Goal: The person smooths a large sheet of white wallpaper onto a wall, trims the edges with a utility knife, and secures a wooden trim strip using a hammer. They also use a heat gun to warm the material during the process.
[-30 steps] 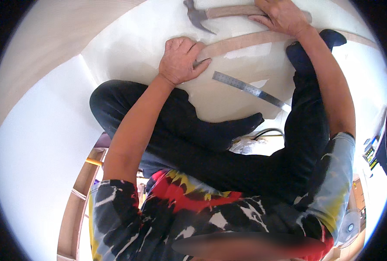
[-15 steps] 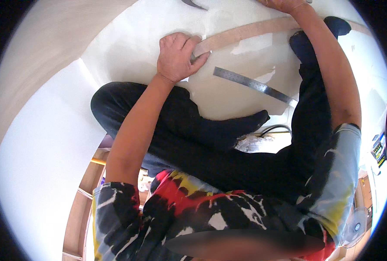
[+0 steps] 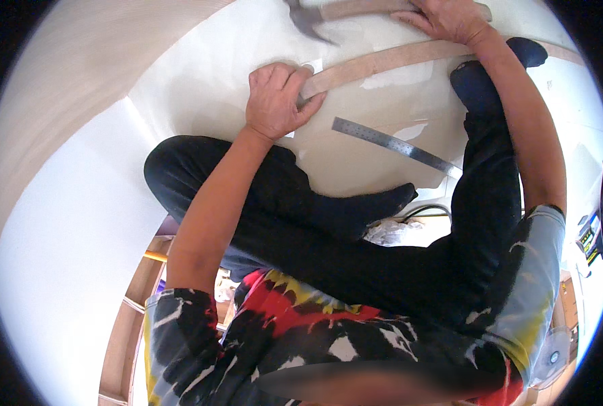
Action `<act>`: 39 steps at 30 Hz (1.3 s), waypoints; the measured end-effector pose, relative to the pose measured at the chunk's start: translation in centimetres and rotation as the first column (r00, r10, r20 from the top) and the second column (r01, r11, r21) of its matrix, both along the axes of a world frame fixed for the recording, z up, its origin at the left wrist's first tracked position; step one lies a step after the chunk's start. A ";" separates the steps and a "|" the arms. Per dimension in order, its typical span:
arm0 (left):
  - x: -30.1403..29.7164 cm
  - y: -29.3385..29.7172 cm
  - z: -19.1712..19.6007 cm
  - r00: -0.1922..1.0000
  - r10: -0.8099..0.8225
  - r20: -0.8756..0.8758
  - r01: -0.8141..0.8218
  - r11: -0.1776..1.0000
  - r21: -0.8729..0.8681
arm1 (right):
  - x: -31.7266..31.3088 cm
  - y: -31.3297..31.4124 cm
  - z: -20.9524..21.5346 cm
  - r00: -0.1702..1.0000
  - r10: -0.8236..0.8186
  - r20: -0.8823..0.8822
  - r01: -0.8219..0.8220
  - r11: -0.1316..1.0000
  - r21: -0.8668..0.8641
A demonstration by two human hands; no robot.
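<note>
A large white panel is laid flat as the work surface, and the person is seated upon it with the legs in dark trousers drawn up. Across the far part of the panel a long, thin wooden strip is laid in a shallow curve, running from near the middle toward the right rim of the view.

A steel ruler is left lying loose on the panel, just below the strip and apart from both hands.

The near end of the strip is pressed down by the left hand, the fingers being spread flat over it and the thumb set along its edge; nothing is enclosed by this grip, which is a flat, open press.

At the top edge of the view a hammer with a wooden handle is held by the right hand, closed about that handle, the metal head pointing left above the strip.

For the step to be done well, it is judged that the strip should be kept firmly pinned against its curve, that the holding fingers should be kept well away from the striking point, and that short, square blows should be given.
</note>
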State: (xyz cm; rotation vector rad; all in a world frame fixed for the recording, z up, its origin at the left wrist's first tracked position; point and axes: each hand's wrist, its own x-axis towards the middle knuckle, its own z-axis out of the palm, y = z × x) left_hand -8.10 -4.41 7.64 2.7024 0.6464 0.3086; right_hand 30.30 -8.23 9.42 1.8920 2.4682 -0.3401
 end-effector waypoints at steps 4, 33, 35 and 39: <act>1.1 0.7 -0.4 0.999 -0.017 0.032 0.017 1.000 -0.002 | 0.8 0.9 0.6 0.998 -0.043 0.043 0.039 0.995 0.090; 0.4 0.1 0.0 1.000 0.018 -0.009 -0.018 1.000 0.000 | -1.4 -1.3 0.6 0.971 -0.238 -0.002 0.238 0.971 0.024; 0.4 0.2 0.1 1.000 0.028 -0.008 -0.028 1.000 -0.008 | -1.4 -1.6 1.3 0.987 -0.163 0.007 0.163 0.986 -0.017; 2.3 0.0 -1.1 0.995 -0.034 0.091 0.039 0.998 -0.054 | 1.5 -3.2 2.8 0.973 -0.217 0.080 0.219 0.976 -0.017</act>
